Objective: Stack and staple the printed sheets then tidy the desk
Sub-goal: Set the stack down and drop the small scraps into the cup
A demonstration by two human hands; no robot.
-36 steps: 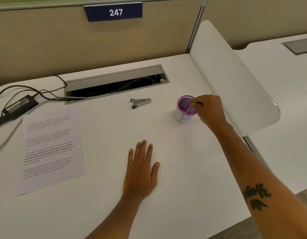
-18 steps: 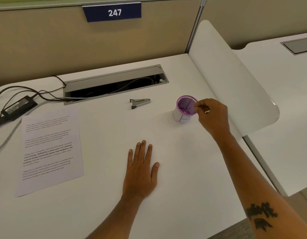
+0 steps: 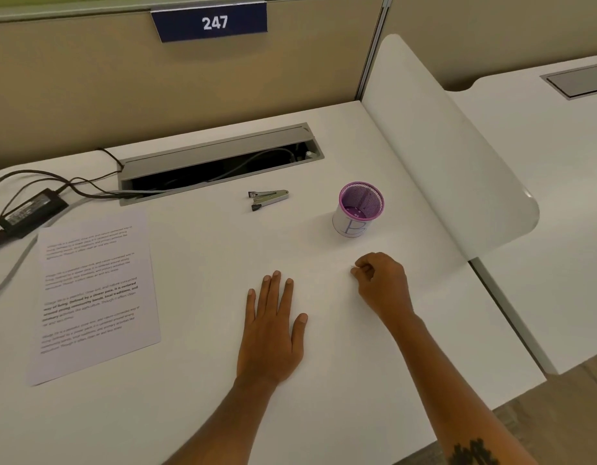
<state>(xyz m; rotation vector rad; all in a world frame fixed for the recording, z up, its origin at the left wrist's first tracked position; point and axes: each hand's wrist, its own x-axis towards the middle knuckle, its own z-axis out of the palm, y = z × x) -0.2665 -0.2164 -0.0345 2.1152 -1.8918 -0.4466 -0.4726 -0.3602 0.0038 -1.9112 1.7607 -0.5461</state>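
A printed sheet (image 3: 95, 293) lies flat at the desk's left. A small silver stapler (image 3: 268, 199) rests near the cable slot, jaws apart. To its right stands a purple mesh cup (image 3: 360, 209) wrapped in white paper marked "B". My left hand (image 3: 273, 330) lies flat on the desk, palm down, fingers spread, holding nothing. My right hand (image 3: 382, 283) hovers just below the cup with its fingers curled and thumb and forefinger pinched. A tiny pale sliver shows at the pinch; what it is I cannot tell.
An open grey cable slot (image 3: 220, 159) runs along the back of the white desk (image 3: 324, 397). A black power adapter (image 3: 32, 209) and its cables lie at the far left. A white curved divider (image 3: 451, 156) rises on the right, with another desk beyond.
My right hand has left the cup's rim and drawn back towards me with its fingers pinched. The left hand, sheet and stapler have not moved.
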